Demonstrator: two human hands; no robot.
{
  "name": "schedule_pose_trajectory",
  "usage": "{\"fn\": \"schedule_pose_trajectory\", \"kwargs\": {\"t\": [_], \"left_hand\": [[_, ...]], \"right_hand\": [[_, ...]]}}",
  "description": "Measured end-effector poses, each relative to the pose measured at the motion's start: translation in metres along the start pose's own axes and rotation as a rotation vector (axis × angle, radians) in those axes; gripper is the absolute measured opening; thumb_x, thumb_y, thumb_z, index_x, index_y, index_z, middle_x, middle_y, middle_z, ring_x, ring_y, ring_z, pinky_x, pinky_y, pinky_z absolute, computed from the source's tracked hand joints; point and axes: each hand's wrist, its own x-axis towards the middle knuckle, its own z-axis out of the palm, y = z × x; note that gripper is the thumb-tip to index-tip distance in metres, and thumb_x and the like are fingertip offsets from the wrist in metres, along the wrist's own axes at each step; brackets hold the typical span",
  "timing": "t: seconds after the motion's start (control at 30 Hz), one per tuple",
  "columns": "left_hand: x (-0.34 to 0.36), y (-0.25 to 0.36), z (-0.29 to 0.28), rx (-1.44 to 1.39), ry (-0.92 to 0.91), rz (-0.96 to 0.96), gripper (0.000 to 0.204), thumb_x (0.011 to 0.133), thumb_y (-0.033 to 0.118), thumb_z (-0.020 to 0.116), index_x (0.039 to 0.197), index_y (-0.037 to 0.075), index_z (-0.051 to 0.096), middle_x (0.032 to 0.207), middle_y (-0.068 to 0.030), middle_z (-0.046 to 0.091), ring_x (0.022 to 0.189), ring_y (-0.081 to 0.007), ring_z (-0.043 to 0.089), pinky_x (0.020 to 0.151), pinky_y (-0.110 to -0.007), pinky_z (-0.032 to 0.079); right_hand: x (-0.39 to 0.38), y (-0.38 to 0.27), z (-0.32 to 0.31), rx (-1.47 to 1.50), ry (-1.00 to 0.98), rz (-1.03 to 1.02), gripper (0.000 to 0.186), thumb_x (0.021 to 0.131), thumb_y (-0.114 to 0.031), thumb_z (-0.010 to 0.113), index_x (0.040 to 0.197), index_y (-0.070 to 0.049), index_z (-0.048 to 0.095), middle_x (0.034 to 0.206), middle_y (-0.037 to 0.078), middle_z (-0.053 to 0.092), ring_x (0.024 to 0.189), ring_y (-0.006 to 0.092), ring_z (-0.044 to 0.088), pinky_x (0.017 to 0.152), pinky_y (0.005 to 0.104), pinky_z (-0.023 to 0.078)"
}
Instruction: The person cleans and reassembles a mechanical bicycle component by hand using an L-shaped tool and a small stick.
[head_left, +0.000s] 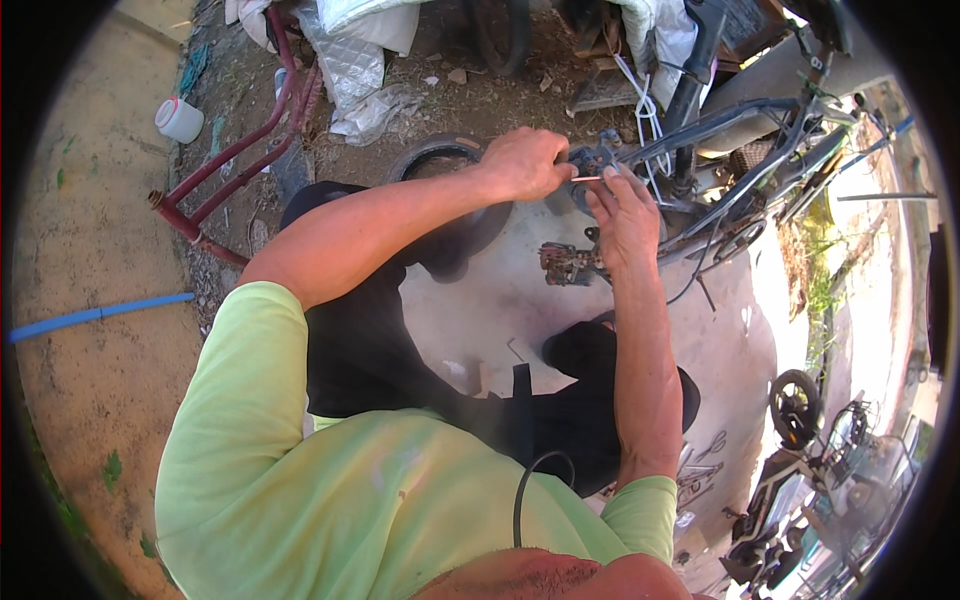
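My left hand (524, 165) is closed, its thumb and fingers at one end of a thin, light copper-coloured rod (590, 179). The other end meets the fingertips of my right hand (629, 215), which pinches it. What tool or part the rod belongs to is hidden by my fingers. Just behind both hands sits a dark greyish metal part (597, 153) by the end of a dark bicycle-like frame (735, 120). Below my right hand's fingers is a rusty, dirty mechanical part (566, 263), close to my forearm.
A black tyre (437, 150) lies beyond my left forearm. A dark red tube frame (232, 165) and a white jar (179, 119) are at the left. A small bent metal rod (515, 350) rests on the pale floor. Several tools (702, 470) and a wheel (795, 408) lie at right.
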Motion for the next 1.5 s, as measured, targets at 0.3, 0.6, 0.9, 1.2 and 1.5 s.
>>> {"fn": "schedule_pose_trajectory", "kwargs": {"t": [0.3,0.6,0.9,1.2,1.5], "left_hand": [[0.002,-0.003,0.002,0.013,-0.027,-0.009,0.032,0.094,0.036,0.068,0.093,0.004,0.071,0.089,-0.0200,0.072,0.090,-0.0413,0.069,0.078,-0.052,0.052],[0.006,-0.001,-0.002,0.009,-0.093,-0.039,0.028,0.093,0.031,0.070,0.098,0.004,0.070,0.093,-0.0206,0.071,0.093,-0.0418,0.068,0.079,-0.053,0.050],[0.005,0.003,-0.004,0.018,-0.086,-0.080,0.028,0.094,0.032,0.068,0.096,0.004,0.068,0.091,-0.0207,0.070,0.093,-0.0430,0.067,0.078,-0.053,0.050],[0.002,0.008,-0.005,0.021,-0.054,-0.092,0.029,0.094,0.034,0.068,0.096,0.005,0.071,0.090,-0.0208,0.071,0.090,-0.0432,0.068,0.076,-0.054,0.050],[0.001,0.007,-0.003,0.002,0.002,-0.041,0.030,0.093,0.035,0.069,0.094,0.005,0.072,0.088,-0.0203,0.072,0.090,-0.0415,0.069,0.077,-0.052,0.051]], "right_hand": [[-0.003,-0.001,0.004,-0.007,-0.006,-0.008,0.042,0.098,-0.013,0.069,0.133,0.006,0.057,0.112,0.008,0.068,0.096,0.0153,0.065,0.082,0.0310,0.056],[0.000,0.001,0.000,0.003,0.010,-0.003,0.035,0.097,-0.012,0.070,0.128,0.002,0.060,0.109,0.008,0.069,0.097,0.0198,0.069,0.081,0.0321,0.058],[0.000,0.001,-0.001,-0.004,0.021,-0.003,0.037,0.097,-0.012,0.070,0.129,0.002,0.059,0.109,0.007,0.069,0.097,0.0199,0.069,0.082,0.0324,0.058],[-0.001,0.000,-0.001,0.001,0.009,-0.003,0.037,0.097,-0.012,0.071,0.129,0.001,0.059,0.109,0.007,0.069,0.097,0.0194,0.069,0.081,0.0321,0.058],[-0.001,0.001,-0.002,0.002,0.004,-0.002,0.039,0.097,-0.012,0.071,0.130,0.001,0.058,0.110,0.007,0.069,0.097,0.0189,0.069,0.081,0.0318,0.058]]}}
